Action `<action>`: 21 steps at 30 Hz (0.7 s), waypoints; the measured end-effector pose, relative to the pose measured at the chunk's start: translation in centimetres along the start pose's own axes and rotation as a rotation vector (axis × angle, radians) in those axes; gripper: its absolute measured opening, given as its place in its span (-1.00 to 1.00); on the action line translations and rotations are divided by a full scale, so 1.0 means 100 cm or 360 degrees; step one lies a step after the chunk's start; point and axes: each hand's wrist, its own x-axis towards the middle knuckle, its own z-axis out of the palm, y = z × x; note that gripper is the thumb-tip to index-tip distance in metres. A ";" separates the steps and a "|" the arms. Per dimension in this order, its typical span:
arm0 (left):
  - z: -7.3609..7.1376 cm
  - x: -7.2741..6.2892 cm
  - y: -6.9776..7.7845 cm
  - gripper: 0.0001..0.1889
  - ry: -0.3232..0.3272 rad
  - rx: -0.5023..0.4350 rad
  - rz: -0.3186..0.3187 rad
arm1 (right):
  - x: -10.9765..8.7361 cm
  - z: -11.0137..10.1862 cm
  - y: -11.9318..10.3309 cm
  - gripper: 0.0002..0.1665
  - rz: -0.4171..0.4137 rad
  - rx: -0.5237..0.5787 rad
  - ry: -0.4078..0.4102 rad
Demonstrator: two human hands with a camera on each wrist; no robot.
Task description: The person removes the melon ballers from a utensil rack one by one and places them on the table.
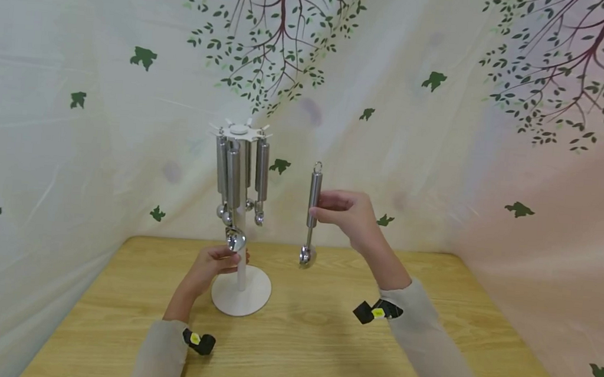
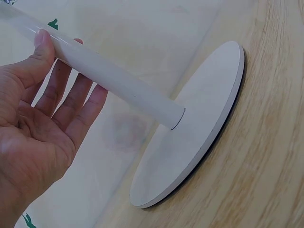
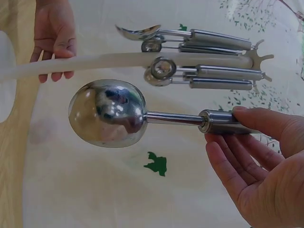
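My left hand holds the white pole of an upright utensil stand, thumb on one side and fingers round the other, low on the pole above its round base. To the right of the stand, my right hand pinches a steel ice cream scoop by its handle between thumb and fingers. The scoop hangs upright in the air, its ring on top and its rounded bowl down. Several steel utensils with similar handles hang from the stand's white hooked top; one large shiny bowl hangs just above my left hand.
The stand's base sits toward the back of a light wooden table. Behind the table hangs a pale cloth printed with branches and green leaves. A small black wrist camera is strapped at the right sleeve, another at the left.
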 end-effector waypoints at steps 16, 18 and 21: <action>-0.001 -0.001 -0.002 -0.63 -0.0008 0.0027 -0.0007 | -0.005 -0.003 0.072 -0.56 0.0301 -0.0012 0.0002; -0.001 0.000 -0.002 -0.62 -0.0009 0.0016 0.0006 | -0.005 -0.002 0.084 -0.55 0.0323 0.0004 -0.0009; -0.001 0.000 -0.002 -0.62 -0.0005 0.0014 0.0032 | -0.005 0.002 0.102 -0.56 0.0374 0.0039 -0.0024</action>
